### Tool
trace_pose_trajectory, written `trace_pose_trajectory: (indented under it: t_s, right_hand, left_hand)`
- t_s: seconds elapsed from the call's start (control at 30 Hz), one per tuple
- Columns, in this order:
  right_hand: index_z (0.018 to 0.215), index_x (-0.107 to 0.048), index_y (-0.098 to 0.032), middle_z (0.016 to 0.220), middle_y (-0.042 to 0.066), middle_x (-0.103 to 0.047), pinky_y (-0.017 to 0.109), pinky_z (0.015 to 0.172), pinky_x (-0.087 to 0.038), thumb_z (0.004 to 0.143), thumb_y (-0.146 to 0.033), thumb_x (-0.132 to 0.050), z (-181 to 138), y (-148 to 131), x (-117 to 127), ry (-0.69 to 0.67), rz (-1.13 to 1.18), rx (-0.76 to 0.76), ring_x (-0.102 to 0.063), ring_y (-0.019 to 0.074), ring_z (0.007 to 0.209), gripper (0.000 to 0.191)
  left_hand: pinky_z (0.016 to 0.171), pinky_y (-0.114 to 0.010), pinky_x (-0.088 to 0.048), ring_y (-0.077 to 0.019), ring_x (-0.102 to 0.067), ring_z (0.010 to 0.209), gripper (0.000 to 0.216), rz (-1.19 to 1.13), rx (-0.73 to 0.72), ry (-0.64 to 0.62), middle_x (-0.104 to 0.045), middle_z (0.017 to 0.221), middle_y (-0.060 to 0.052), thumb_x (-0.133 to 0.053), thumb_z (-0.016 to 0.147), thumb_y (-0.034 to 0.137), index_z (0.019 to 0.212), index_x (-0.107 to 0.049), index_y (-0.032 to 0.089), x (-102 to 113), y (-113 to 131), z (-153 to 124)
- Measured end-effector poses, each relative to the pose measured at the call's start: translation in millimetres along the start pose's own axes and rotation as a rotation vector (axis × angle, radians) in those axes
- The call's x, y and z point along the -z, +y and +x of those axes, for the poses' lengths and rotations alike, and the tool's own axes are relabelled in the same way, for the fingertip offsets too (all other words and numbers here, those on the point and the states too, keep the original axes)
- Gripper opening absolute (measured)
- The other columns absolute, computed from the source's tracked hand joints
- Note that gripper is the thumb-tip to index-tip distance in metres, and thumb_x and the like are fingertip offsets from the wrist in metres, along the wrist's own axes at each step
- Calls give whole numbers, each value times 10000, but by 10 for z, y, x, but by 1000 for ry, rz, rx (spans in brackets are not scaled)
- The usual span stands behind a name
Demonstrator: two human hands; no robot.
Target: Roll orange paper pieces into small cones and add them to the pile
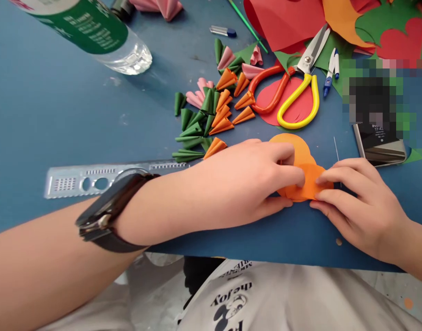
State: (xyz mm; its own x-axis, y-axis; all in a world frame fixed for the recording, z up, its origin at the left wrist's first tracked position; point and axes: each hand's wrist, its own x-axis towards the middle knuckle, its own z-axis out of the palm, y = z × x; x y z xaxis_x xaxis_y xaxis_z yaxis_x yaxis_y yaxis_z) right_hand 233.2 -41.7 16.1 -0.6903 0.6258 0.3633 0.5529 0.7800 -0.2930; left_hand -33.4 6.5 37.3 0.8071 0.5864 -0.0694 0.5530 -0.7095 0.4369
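Bottle, clear with a green label, leans in at the far left of your blue surface. Nearer you lies a clear plastic ruler, beyond the black watch on your left wrist. Green paper cones, pink paper cones and orange paper cones sit loosely grouped past your left hand. That hand has its fingers bent down onto the orange paper, thumb at the near edge. To the right of the cones, red-and-yellow-handled scissors lie beyond the paper, blades pointing away from you.

The orange paper lies directly between your hands near the front edge, reaching diagonally from its rounded far-left part to its near-right end. Both hands touch it, so neither is nearer: your left covers its left side, while your right hand pinches the right end between thumb and fingers. Farther right is a phone, well apart from the paper.

The bottle's top is cut off, and your left hand and wrist hide part of the ruler. You cannot tell whether your left thumb grips underneath or merely presses, nor whether the orange layers are one folded sheet or separate pieces. Pixelation masks the phone's far end.
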Motion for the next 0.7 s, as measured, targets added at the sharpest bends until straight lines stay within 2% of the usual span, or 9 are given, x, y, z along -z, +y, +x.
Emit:
trace_pose_trajectory:
  t_s: [0.07,0.13,0.23,0.33,0.43,0.5,0.57,0.63,0.7]
  right_hand:
    - [914,-776,-123,1088,154,-817,483,919,-630,981,-3,-742,1,-11,16,1,-10,22,-651,320,1020,141]
    - [911,-777,-121,1090,148,-833,483,929,-623,964,12,-756,10,-18,28,23,-22,42,-654,330,1037,144]
    - [898,-759,-144,1036,118,-835,459,880,-624,963,-28,-799,29,-25,39,68,-8,53,-670,304,996,138]
    - [873,-738,-170,1006,97,-827,442,826,-632,993,-71,-784,38,-36,50,60,18,52,-679,267,948,162]
    - [892,-731,-197,1006,85,-824,441,832,-646,986,-121,-819,28,-38,73,47,27,58,-684,266,948,150]
    - [996,-740,-240,1091,76,-823,465,883,-648,979,-214,-866,19,-23,102,76,26,52,-698,286,1001,130]
    - [1077,-738,-287,1230,85,-796,503,953,-634,969,-231,-877,19,7,143,133,4,18,-701,314,1087,184]
    - [1092,-742,-304,1342,102,-746,533,1018,-617,956,-123,-837,28,45,189,154,-24,-15,-687,337,1180,246]
    - [1126,-747,-309,1394,110,-703,547,1044,-625,953,-28,-771,38,79,223,109,-1,-18,-663,348,1258,331]
  left_hand:
    - [765,-326,-475,-195,-617,808,181,2,-48,-45,-674,1030,-67,-654,1049,165,1080,-822,224,6,28,14]
    - [743,-329,-460,-193,-587,780,249,-6,-67,-36,-656,998,-69,-593,1058,124,1071,-826,209,4,42,16]
    - [696,-341,-443,-207,-592,756,280,-52,-96,16,-645,900,-56,-545,1078,152,1069,-822,191,4,47,11]
    - [664,-357,-423,-215,-636,752,309,-102,-154,31,-706,859,-45,-490,1103,181,1103,-798,201,-2,42,5]
    - [668,-373,-426,-220,-635,704,359,-100,-199,79,-713,803,-50,-445,1115,209,1011,-786,250,-28,18,4]
    - [708,-386,-476,-232,-663,716,323,-152,-172,138,-744,823,-58,-471,1100,243,1055,-788,292,-44,-3,4]
    - [762,-408,-540,-244,-709,763,288,-201,-125,185,-793,890,-67,-514,1066,265,1101,-793,327,-46,-15,2]
    - [809,-417,-599,-245,-760,839,272,-228,-102,239,-835,987,-73,-550,1036,263,1092,-805,340,-31,-12,-2]
    - [841,-397,-650,-232,-803,925,258,-253,-101,318,-861,1075,-65,-580,1032,234,1056,-818,330,0,11,-11]
